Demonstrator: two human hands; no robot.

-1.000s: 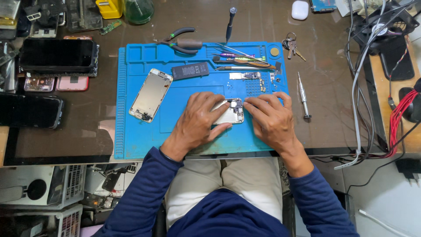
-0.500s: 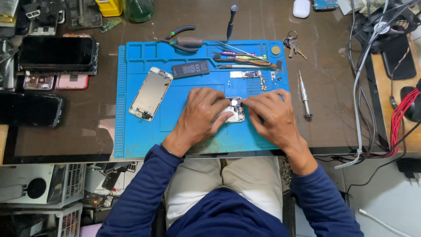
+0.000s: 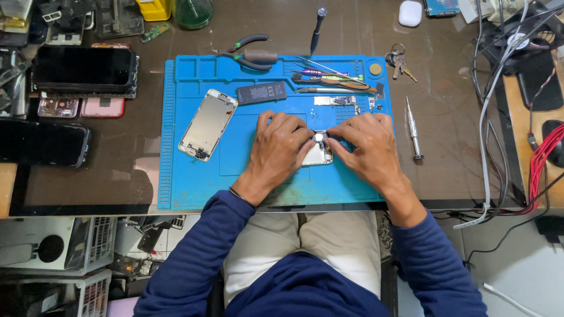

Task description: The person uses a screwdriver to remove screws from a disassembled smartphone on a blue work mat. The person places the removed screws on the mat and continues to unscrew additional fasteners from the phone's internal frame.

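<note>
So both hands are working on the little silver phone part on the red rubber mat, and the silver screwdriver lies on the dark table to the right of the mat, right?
Not quite: the rubber mat is blue, not red, as the head view shows. Otherwise yes: the left hand and right hand are on the little silver phone part, and the silver screwdriver lies on the dark table right of the mat.

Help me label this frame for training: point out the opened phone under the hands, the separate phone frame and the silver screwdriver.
opened phone (image 3: 320, 154), head view, on its exposed lower half between the hands.
phone frame (image 3: 208, 124), head view, on its middle panel.
silver screwdriver (image 3: 412, 126), head view, on its handle.
</note>
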